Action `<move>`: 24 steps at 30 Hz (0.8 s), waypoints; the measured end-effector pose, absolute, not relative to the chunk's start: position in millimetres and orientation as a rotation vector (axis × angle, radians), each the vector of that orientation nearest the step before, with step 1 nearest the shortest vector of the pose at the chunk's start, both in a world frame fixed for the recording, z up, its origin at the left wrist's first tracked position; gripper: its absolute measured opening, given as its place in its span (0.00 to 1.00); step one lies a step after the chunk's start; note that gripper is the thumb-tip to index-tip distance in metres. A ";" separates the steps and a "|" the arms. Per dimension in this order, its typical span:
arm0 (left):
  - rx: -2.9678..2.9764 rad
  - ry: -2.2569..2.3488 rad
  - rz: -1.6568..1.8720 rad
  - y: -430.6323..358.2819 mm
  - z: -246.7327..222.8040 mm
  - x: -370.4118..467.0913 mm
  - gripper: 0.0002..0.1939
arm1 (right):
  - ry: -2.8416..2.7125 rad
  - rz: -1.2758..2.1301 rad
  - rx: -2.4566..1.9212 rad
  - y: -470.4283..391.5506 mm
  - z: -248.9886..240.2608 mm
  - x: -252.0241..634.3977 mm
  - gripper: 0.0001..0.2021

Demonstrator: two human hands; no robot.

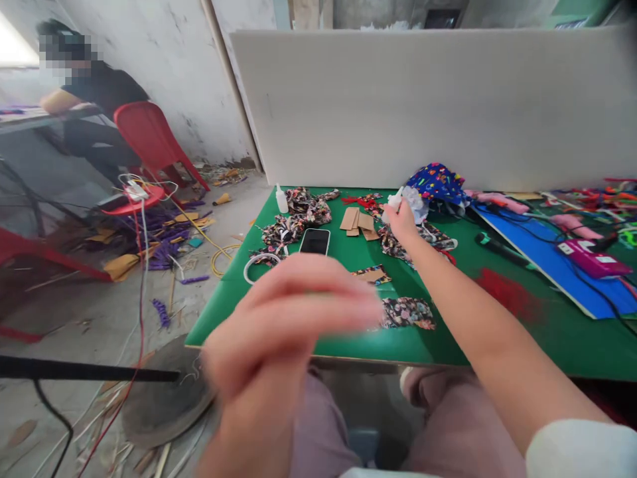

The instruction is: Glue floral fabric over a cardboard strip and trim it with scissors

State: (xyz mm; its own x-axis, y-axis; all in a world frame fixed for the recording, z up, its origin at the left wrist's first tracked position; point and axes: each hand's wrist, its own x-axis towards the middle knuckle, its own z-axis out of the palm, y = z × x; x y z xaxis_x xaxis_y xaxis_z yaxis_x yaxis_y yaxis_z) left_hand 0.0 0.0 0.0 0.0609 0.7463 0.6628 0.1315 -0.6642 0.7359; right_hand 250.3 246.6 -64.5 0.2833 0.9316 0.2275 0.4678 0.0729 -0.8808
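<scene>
Close to the camera, my left hand [293,318] is smeared by motion; its fingers look pressed together, and anything between them cannot be made out. My right hand [401,219] reaches across the table and grips a small white squeeze bottle [396,199] with a pointed nozzle. Beneath it lies bunched dark floral fabric. A flat floral-covered strip [408,313] lies on the near part of the table, right of my left hand. Behind that strip is a smaller piece of cardboard with floral fabric edges [373,274]. Several bare cardboard pieces [351,219] lie left of my right hand.
On the green table [223,299] are a phone [315,241], a white ring [249,269], another squeeze bottle [281,199], floral scrunched fabric [308,209], blue patterned fabric [435,182], a blue board [527,245] and a magenta device [592,257]. A white panel stands behind. A person sits at left.
</scene>
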 end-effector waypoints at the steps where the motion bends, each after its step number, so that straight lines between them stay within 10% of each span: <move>1: 1.887 0.866 1.607 27.3 -2.5 8.3 0.11 | -1.331 0.607 -1.510 235.8 -60.9 253.5 0.17; 8: 2.393 1.229 0.725 104.1 -87.6 45.1 0.20 | -1.332 0.989 -1.328 171.1 -64.8 262.8 0.24; 24: 2.469 1.240 0.569 101.0 -102.3 37.9 0.20 | -0.948 1.431 -1.106 141.2 -82.1 256.0 0.20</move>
